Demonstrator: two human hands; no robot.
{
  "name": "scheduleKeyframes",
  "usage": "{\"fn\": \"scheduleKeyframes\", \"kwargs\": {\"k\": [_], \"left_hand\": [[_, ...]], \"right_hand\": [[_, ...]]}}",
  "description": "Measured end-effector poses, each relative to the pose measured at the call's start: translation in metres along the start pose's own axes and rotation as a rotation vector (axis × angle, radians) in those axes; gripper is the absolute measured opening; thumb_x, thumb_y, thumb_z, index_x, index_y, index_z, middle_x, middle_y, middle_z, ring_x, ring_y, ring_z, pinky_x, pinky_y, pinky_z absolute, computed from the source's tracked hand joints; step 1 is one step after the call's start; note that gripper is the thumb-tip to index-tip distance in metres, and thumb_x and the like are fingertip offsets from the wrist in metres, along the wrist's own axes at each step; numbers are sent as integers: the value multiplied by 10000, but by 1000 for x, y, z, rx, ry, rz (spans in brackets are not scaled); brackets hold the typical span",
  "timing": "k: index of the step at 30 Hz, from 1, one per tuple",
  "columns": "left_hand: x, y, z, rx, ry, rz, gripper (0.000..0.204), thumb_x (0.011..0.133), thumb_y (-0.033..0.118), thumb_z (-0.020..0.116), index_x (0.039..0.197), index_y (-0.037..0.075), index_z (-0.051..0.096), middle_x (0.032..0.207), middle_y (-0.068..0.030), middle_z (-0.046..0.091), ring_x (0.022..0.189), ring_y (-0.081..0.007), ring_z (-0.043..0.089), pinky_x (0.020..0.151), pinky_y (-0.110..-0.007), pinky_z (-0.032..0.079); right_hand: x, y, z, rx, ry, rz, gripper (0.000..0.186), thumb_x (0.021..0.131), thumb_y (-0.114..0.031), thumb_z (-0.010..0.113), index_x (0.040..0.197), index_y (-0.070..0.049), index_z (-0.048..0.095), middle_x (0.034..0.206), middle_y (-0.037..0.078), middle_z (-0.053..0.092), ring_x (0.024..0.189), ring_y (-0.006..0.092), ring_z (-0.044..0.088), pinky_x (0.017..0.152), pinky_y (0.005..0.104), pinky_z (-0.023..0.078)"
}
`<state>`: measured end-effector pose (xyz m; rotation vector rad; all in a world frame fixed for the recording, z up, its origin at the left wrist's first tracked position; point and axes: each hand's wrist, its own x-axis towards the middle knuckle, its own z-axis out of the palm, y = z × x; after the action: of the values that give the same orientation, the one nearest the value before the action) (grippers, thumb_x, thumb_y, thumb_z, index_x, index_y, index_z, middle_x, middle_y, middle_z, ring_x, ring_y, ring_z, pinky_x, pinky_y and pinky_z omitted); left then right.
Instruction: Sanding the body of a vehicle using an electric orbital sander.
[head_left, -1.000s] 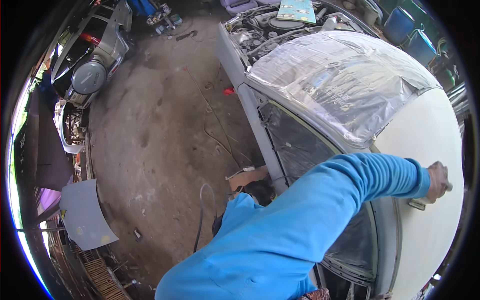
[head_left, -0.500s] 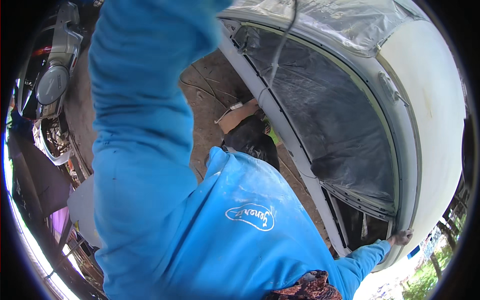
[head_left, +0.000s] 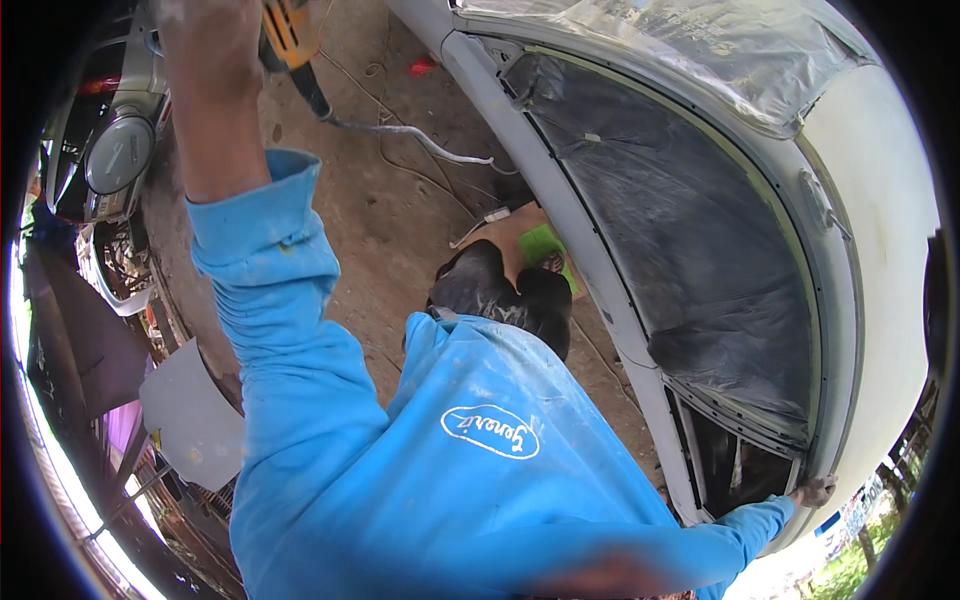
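My left hand [head_left: 215, 45] is raised at the upper left, partly cut off by the picture's edge. Beside its wrist is an orange and black power tool [head_left: 288, 35], which it appears to hold; the tool's working end is out of view. A pale cord [head_left: 430, 143] trails from the tool's dark end. At the lower right my right hand [head_left: 815, 490] rests with curled fingers on the edge of a grey and white car body [head_left: 880, 300]. Dark dusty plastic sheeting [head_left: 680, 220] covers the car's window opening.
Clear plastic sheet [head_left: 690, 50] covers another part of the car. Cords lie on the dirt floor [head_left: 340, 230] near cardboard [head_left: 510, 235] and a green piece [head_left: 540, 245]. At left stand another vehicle [head_left: 120, 150] and a grey panel [head_left: 190, 410].
My left arm has swung outward to the left, bringing its hand, the power tool and the cord into view. The right hand stays on the car's edge.
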<state>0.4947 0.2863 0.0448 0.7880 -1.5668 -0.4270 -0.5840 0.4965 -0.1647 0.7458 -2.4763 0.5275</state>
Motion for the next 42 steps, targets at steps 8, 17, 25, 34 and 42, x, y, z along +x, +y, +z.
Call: {"fn": "scheduleKeyframes", "kwargs": {"k": [8,17,25,34,42], "left_hand": [[-73,-27,-122,541,561,-41,297,957,54,561,1183,-96,681,1159,-205,710,1190,-323,653,1085,-434,492],[-228,-38,-346,1011,423,64,378,1023,190,503,1271,-70,619,1317,-204,590,1173,-335,620,1024,-441,535],[-369,-70,-515,621,739,-363,676,903,295,587,1467,-44,434,1501,-229,465,1383,-357,471,1148,-489,418],[-435,-57,-714,747,445,-301,575,1034,318,446,1457,-57,339,1490,-256,443,1290,-396,545,1051,-508,499],[-440,-83,-767,824,584,-397,563,1015,299,476,1446,-44,361,1468,-242,455,1286,-383,540,1047,-504,496]], "right_hand": [[-188,-170,-60,516,628,-142,332,920,-194,601,924,112,731,917,194,750,838,280,713,762,394,582],[-919,-563,-58,1259,-1928,1307,941,977,-538,627,1635,-109,109,1560,260,302,1321,427,484,1075,527,448],[-1067,-654,49,1647,-1623,1995,482,1049,-453,508,1026,28,537,863,104,594,712,202,572,612,287,499],[-970,-661,7,1450,-1524,1375,176,1076,-149,479,1100,16,535,817,63,556,656,128,509,606,247,480],[-992,-796,-178,1405,-1553,289,229,1080,-215,533,1100,-4,619,778,-6,558,613,80,502,559,221,416]]}}
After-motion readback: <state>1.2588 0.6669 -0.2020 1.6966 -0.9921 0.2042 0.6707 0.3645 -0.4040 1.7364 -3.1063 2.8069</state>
